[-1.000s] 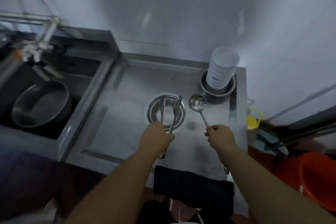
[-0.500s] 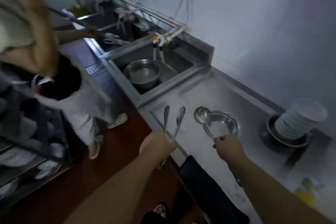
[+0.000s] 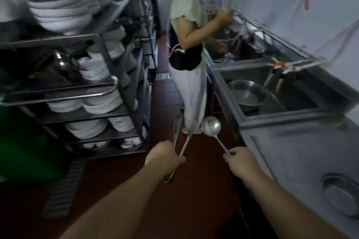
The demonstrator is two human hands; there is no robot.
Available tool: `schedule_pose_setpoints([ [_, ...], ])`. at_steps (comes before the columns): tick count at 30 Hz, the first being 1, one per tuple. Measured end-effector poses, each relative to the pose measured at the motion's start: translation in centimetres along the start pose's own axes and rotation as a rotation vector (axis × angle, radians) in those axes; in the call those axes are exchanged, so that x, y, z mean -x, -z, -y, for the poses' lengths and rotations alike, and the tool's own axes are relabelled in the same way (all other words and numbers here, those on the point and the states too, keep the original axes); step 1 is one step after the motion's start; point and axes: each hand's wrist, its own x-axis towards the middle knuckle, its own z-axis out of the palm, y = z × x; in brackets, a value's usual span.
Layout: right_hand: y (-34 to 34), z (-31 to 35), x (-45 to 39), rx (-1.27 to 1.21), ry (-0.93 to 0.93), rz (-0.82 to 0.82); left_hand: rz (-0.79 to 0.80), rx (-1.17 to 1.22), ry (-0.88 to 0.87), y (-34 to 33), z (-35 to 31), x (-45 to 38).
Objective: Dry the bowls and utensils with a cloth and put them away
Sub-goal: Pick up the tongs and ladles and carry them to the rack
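Your left hand grips tongs, right hand ladle; shelf rack frame-left (left hand nearer), handles pointing ahead.

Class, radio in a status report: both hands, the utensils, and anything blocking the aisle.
Left hand shut on tongs. Right hand shut on ladle. Both utensils held over the floor. Second person stands in the aisle ahead, by the sink.

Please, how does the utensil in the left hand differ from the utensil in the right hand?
The left hand holds tongs, two long flat arms spread apart in a V; the right hand holds a ladle, one thin handle ending in a round bowl. The tongs' looped end sticks out below the fist; the ladle is pinched at its handle. Both are shiny metal, point forward, and are held over the floor.
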Motion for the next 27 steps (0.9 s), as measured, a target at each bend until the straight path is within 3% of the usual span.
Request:
schedule_pose_setpoints([
  [7,-12.8,12.1,-0.3,0.097,0.135,0.140,-0.088,0.103,0.185,7.7,15.4,-2.1],
  [14,-21.6,21.8,-2.7,0.212,0.271,0.262,-0.180,0.241,0.343,12.7,25.1,-4.7],
  [27,-33.0,42.3,-16.2,0.471,0.709,0.339,-0.343,0.312,0.616,22.7,34.3,-17.6],
])
